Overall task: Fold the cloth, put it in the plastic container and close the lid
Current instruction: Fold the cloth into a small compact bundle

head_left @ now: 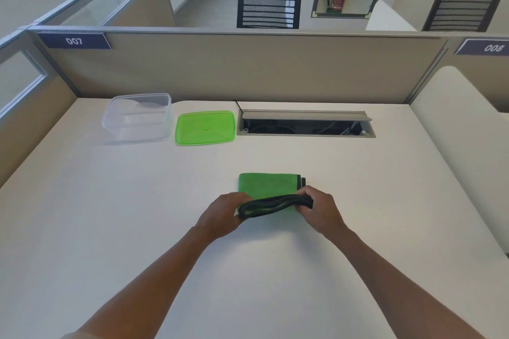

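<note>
While both hands' fingers pinch cloth, white desk fronts beige partition

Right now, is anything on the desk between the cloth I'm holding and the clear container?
Nothing visible blocks it. The cloth is in both hands, and bare desk runs to the open container. The green lid lies beside the container, not on it.

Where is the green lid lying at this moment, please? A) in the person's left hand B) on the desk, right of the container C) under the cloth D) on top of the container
B: the lid lies flat on the desk, just right of the open container, while both hands grip the cloth.
</note>
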